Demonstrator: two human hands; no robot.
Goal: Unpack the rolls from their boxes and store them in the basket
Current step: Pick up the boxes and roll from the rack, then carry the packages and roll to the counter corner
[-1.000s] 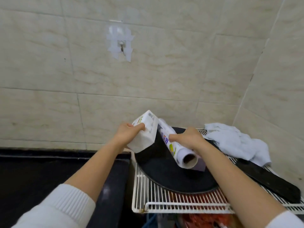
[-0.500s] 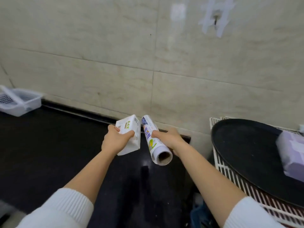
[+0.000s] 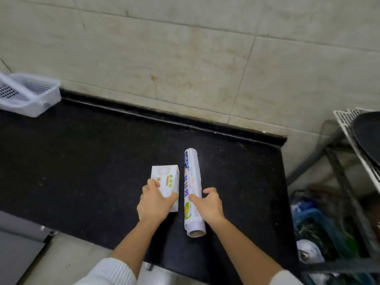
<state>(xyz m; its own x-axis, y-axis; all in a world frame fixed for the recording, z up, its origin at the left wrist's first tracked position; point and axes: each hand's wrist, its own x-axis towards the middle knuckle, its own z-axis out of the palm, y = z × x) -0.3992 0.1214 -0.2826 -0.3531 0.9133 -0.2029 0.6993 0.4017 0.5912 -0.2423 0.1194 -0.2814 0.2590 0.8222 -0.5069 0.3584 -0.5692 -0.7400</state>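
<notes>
A small white box (image 3: 165, 179) with green and orange print lies flat on the black countertop (image 3: 82, 153). My left hand (image 3: 154, 202) grips its near end. Right beside it lies a long white roll (image 3: 192, 190) with blue print, its cardboard core facing me. My right hand (image 3: 208, 204) rests against the roll's right side with fingers spread, thumb touching the wrapper. A white plastic basket (image 3: 28, 95) stands at the far left of the counter, against the wall.
A white wire rack (image 3: 349, 128) carrying a round black pan (image 3: 368, 132) stands to the right of the counter. Below it are blurred items on lower shelves. The tiled wall runs along the counter's back edge.
Both hands carried the box and roll from the rack leftward and down onto the countertop. My right hand has loosened from the roll, which now lies on the counter.
</notes>
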